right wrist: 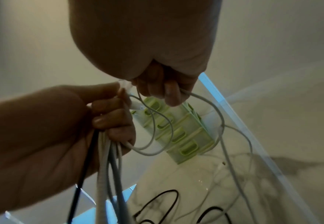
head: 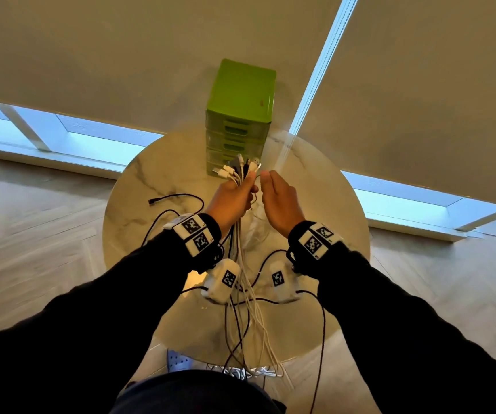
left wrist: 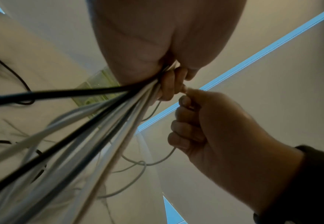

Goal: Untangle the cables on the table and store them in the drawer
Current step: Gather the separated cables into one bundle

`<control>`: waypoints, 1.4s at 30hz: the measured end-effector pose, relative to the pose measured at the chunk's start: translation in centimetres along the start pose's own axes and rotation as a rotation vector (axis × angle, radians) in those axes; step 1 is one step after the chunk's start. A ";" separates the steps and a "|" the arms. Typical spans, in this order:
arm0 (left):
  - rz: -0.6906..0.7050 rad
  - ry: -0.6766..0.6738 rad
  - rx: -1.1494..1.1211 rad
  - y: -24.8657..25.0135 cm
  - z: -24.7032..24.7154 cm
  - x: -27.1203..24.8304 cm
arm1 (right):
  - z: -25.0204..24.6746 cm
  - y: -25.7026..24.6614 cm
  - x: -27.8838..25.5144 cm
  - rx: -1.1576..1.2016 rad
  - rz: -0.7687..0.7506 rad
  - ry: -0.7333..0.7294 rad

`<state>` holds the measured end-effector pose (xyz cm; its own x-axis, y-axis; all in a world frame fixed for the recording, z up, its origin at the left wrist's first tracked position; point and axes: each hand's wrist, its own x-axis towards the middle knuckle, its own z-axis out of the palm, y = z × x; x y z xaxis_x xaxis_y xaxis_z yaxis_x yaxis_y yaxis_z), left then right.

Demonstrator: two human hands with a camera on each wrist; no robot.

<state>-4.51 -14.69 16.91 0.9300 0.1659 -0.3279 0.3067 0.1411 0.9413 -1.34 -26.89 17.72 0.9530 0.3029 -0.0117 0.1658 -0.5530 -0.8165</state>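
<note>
My left hand grips a bundle of white and black cables upright above the round marble table. Their plugs fan out over my fist. My right hand is close beside it, fingers curled round one thin white cable. That cable loops down and back into the left hand, which holds the cable bundle. In the left wrist view the right hand pinches this thin cable next to the bundle. The green drawer unit stands behind the hands with its drawers pushed in.
Loose black cables lie on the table's left part. The bundle's tails hang over the near table edge into a heap on the wooden floor. Drawn window blinds fill the background behind the drawer unit.
</note>
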 end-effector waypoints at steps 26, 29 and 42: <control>0.135 0.361 -0.058 2.8 -5.8 1.7 | -1.9 11.9 -3.4 -0.538 0.055 -0.133; 0.183 0.209 0.123 1.3 -4.0 0.7 | -2.2 7.9 -1.0 -0.385 0.093 -0.049; 0.035 0.062 -0.085 0.4 -2.4 0.3 | 0.2 -0.8 -0.7 -0.133 -0.285 -0.345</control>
<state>-4.60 -12.29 17.00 0.9246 0.2322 -0.3020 0.2536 0.2165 0.9428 -2.18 -26.52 18.25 0.7287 0.6848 -0.0073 0.4610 -0.4984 -0.7342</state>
